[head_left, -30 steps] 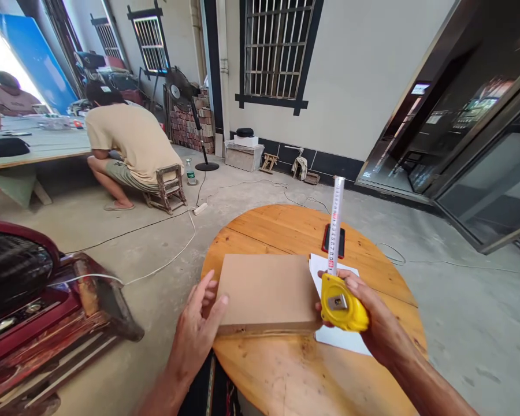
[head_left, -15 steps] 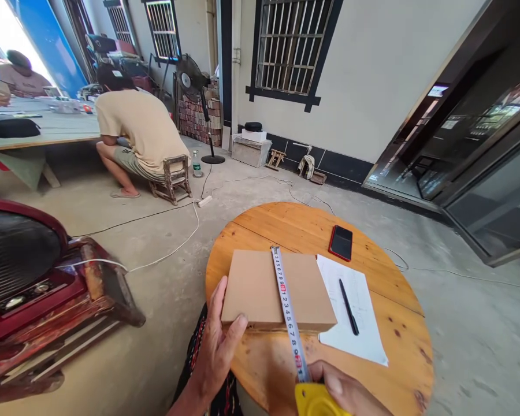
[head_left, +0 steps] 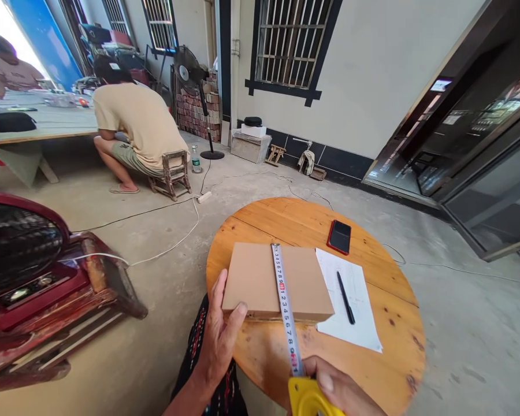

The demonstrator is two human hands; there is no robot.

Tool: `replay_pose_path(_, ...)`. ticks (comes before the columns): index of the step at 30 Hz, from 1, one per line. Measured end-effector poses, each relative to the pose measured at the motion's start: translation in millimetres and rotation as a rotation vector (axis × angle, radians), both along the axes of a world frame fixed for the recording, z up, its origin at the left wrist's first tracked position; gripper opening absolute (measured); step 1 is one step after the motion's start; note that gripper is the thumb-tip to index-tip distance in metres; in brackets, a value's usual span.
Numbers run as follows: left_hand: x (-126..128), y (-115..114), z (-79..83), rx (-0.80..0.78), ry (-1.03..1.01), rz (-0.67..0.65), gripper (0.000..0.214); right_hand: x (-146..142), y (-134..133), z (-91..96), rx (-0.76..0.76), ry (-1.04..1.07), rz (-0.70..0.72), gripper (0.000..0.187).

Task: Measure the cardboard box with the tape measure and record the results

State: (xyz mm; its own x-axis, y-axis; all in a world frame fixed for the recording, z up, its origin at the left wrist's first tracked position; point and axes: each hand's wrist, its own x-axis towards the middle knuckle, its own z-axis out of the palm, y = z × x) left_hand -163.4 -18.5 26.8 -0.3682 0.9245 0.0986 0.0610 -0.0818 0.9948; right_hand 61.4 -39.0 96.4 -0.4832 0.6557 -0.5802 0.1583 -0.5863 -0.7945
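A flat brown cardboard box (head_left: 253, 277) lies on the round wooden table. My left hand (head_left: 220, 332) grips its near left corner, thumb at the front edge and fingers along the left side. In my right hand (head_left: 335, 384) is a yellow tape measure (head_left: 312, 398), held off the near edge of the box. Its silver blade (head_left: 285, 300) runs across the box top, the end at the far edge, and reaches past the near edge toward me. Beside the box, a black pen (head_left: 345, 297) rests on a white sheet of paper (head_left: 364, 323), which is partly under the box.
The round table (head_left: 394, 323) also carries a phone (head_left: 340, 237) in a red case. A red heater-like appliance (head_left: 30, 271) stands at the left on a wooden chair. Cables cross the floor. Further back, a person (head_left: 141, 127) sits on a low stool near a standing fan (head_left: 190, 72).
The whole view has shifted slightly, so the scene sits a little higher. Hands, box and tape blade keep nearly the same places relative to each other.
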Motion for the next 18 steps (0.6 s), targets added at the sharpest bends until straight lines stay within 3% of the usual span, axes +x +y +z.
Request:
replay_pose_path(6,1,-2,4.9,-0.010,-0.004,0.024,0.071,-3,-6,-13.1,-0.053,0.105,-0.025,0.065)
replay_pose_path(18,0,-1,5.3,-0.019,0.043,0.019,0.071,-13,-6,-14.2,0.052,-0.035,0.019,0.075)
